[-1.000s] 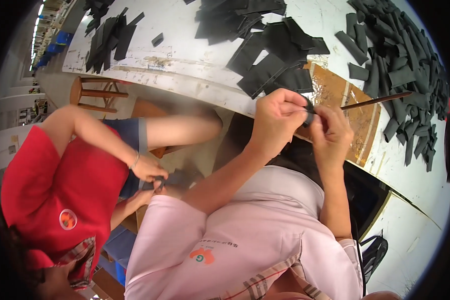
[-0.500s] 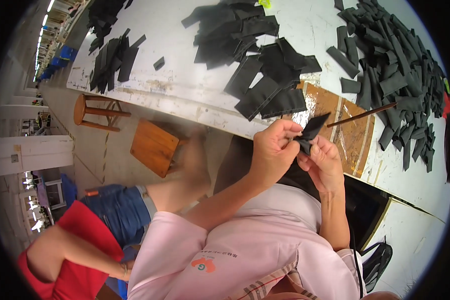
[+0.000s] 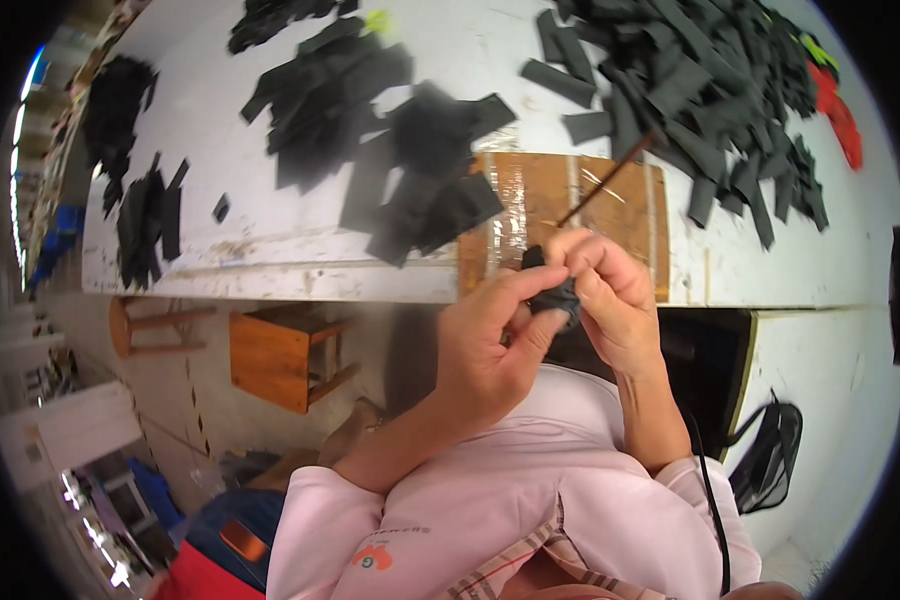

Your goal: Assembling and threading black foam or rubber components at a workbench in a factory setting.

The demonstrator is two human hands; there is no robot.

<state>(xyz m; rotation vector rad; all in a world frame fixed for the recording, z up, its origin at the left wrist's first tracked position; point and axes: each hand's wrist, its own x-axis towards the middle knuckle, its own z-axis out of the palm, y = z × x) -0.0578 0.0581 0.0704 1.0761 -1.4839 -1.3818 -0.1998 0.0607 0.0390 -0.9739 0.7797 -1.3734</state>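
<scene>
A small piece of black cloth [image 3: 558, 298] is bunched between my two hands, just off the table's front edge. My left hand [image 3: 490, 345] pinches it from the left between thumb and fingers. From the other side, my right hand [image 3: 613, 300] grips its upper right part with thumb and forefinger. My fingers cover much of the cloth, so its full shape is hidden. Beyond my hands, a thin brown stick [image 3: 610, 182] slants over a brown board [image 3: 620, 225] with strips of clear tape.
Flat black cloth pieces [image 3: 435, 140] lie left of the board. A large heap of dark narrow cloth strips [image 3: 685, 90] covers the back right of the white table [image 3: 270, 265]. Wooden stools [image 3: 270, 360] stand at left, a person in red [image 3: 205, 575] at lower left, a black bag [image 3: 768, 455] at right.
The view has turned, so the table sits straighter. The cloth's pointed end no longer sticks up; it is bunched smaller in my fingers. The person in red has shifted toward the lower edge.
</scene>
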